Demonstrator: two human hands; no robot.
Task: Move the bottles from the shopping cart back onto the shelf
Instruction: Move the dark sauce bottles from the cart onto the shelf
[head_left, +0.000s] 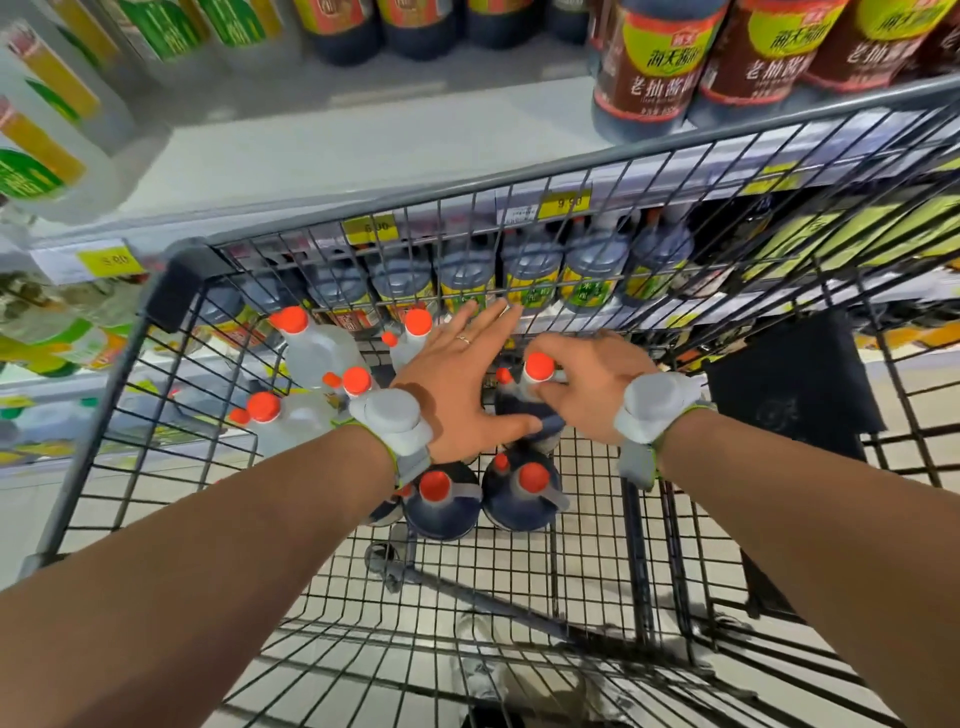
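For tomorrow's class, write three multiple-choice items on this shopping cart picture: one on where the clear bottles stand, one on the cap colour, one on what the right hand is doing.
1. Where in the cart do the clear bottles stand?
A) on the left side
B) on the right side
C) at the near edge, by the person

2. What colour are the bottle caps in the cart?
A) green
B) orange
C) white

3. What is the right hand doing?
A) lying flat on the rim
B) hanging idle
C) gripping the top of a dark bottle

Answers:
1. A: the clear bottles cluster by the cart's left wall.
2. B: every cap seen in the cart is orange.
3. C: its fingers curl round the bottle just below the cap.
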